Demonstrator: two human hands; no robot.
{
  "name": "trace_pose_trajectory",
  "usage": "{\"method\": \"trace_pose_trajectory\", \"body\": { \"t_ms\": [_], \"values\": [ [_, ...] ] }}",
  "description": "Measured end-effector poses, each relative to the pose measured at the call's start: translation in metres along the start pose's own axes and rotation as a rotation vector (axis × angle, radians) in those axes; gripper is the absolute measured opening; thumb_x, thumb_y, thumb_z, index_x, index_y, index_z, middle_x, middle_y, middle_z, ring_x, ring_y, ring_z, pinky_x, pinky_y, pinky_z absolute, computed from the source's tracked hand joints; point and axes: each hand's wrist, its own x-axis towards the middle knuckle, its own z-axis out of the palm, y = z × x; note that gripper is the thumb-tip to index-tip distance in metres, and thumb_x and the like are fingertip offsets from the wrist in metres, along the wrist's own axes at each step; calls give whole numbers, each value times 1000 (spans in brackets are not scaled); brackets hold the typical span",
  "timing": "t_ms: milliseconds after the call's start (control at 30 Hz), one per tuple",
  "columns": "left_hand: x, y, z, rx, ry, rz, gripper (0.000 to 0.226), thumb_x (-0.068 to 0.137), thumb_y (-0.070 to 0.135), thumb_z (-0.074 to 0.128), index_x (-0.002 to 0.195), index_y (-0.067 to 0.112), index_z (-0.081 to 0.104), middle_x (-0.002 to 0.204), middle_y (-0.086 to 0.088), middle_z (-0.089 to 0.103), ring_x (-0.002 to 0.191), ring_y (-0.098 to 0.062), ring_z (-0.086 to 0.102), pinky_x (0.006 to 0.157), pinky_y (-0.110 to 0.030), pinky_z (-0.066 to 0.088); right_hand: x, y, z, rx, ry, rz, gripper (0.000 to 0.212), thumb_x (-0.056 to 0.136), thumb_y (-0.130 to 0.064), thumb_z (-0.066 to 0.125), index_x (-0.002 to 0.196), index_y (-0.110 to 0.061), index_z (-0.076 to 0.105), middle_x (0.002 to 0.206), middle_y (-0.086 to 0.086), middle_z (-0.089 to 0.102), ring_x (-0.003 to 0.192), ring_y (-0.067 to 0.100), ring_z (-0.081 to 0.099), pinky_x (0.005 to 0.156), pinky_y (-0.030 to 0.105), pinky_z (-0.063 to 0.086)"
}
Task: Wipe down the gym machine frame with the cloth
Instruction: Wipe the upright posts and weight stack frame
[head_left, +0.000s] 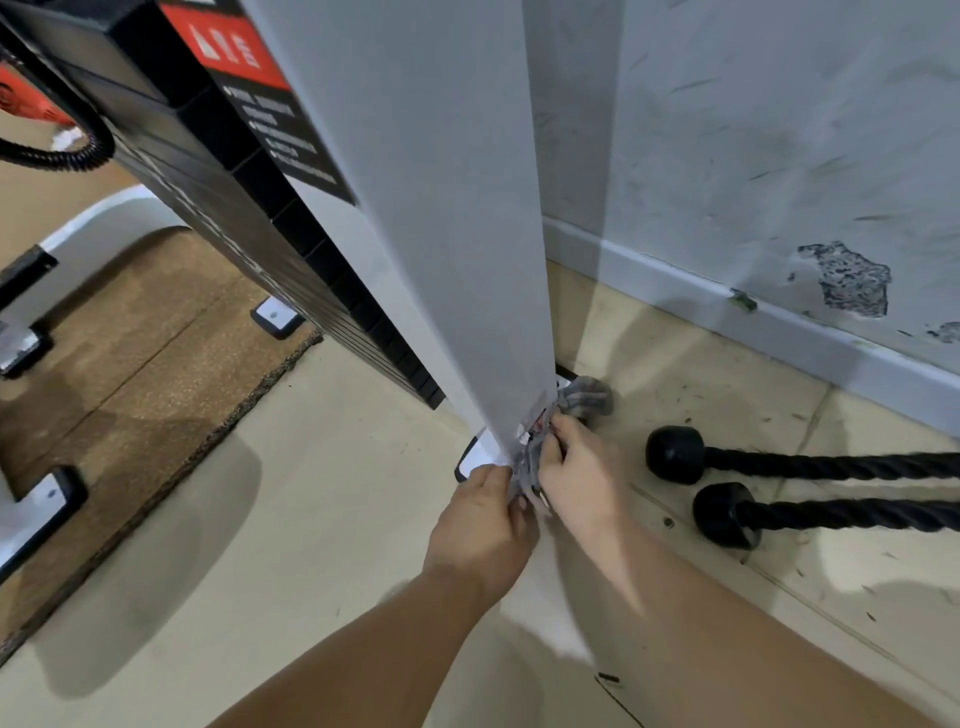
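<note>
while both hands clamp the cloth, the frame's foot gets wiped.

left hand (480, 512) and right hand (576, 480) reach down, arms extended, fingers clenched on the grey cloth (535, 457), which is wrapped round the white upright (431, 208); its bunched end shows just beyond the right fingertips. the post's long axis rises away from the fingers, so i'd guess the next stroke follows it; both hands sit about equally near.

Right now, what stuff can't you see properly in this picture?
Head view only:
- Cloth: mostly hidden behind the white frame post and both hands.
- Left hand and right hand: fingertips buried in cloth.
- Warning label: print too blurred to read.
- Rope handles: cut off by the right edge.
- Post's foot: covered by hands.
</note>
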Motion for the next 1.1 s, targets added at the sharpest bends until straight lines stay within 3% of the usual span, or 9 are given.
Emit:
{"method": "trace_pose_trajectory", "body": {
  "t_ms": [100, 200, 300, 533, 733, 800, 900, 1000, 1100],
  "values": [
    [-7, 7, 1, 54, -52, 87, 32, 99, 32, 38, 124, 26, 57, 117, 7, 57, 107, -20, 57, 86, -37, 51, 18, -13, -40, -46, -96, 7, 29, 98, -19, 51, 69, -23, 48, 69, -1, 58, 76, 29, 58, 67, 37, 44],
    [-8, 21, -5, 39, -39, 169, 34, 100, 22, 45, 131, 28, 57, 117, 9, 59, 106, -19, 56, 86, -35, 52, 13, -26, -72, 11, 33, 4, 17, 101, -25, 51, 94, -21, 66, 91, 3, 72, 88, 29, 64, 78, 43, 52],
    [-10, 39, -20, -15, -1, 216, 22, 103, 22, 46, 120, 28, 57, 104, 13, 57, 95, -18, 56, 79, -35, 54, -1, -37, -96, -74, -45, -13, 24, 103, -29, 54, 121, -26, 69, 109, 2, 74, 101, 27, 66, 85, 43, 54],
    [-10, 85, -37, -103, 4, 305, 37, 99, 21, 45, 132, 11, 58, 127, -4, 61, 121, -26, 53, 101, -39, 47, 24, -80, -161, -283, -165, 39, 21, 105, -26, 54, 117, -25, 71, 113, 3, 69, 95, 22, 58, 79, 33, 46],
    [8, 77, -5, 53, -30, 369, 52, 107, 25, 44, 158, 20, 37, 162, 3, 35, 151, -14, 26, 116, -18, 23, 47, -53, -162, -287, -140, -62, 24, 104, -32, 54, 124, -35, 69, 114, -6, 72, 97, 15, 61, 85, 26, 47],
    [15, 64, 13, 88, -4, 352, 53, 103, 21, 50, 155, 17, 42, 156, -2, 42, 145, -20, 38, 112, -24, 36, 44, -35, -148, -205, -118, -92, 24, 106, -30, 53, 126, -32, 68, 107, -10, 70, 93, 13, 62, 80, 16, 46],
    [26, 48, 38, 150, 116, 322, 51, 89, 24, 60, 138, 12, 54, 135, -8, 58, 115, -29, 59, 89, -34, 56, 65, -7, -116, -139, -125, -201, 33, 106, -31, 52, 137, -32, 65, 119, 0, 75, 107, 24, 68, 96, 37, 53],
    [24, 39, 48, 243, 177, 323, 60, 81, 34, 72, 134, 13, 55, 134, -9, 63, 116, -25, 64, 90, -31, 57, 90, 7, -91, -252, -244, -289, 42, 109, -30, 47, 150, -28, 54, 143, 3, 64, 128, 26, 60, 109, 36, 46],
    [24, 28, 60, 325, 246, 331, 52, 84, 27, 69, 131, 5, 63, 134, -15, 66, 120, -28, 67, 97, -33, 56, 102, 22, -61, -291, -478, -427, 54, 108, -16, 47, 161, -18, 36, 168, 8, 31, 157, 24, 22, 130, 37, 14]
  ]
}}
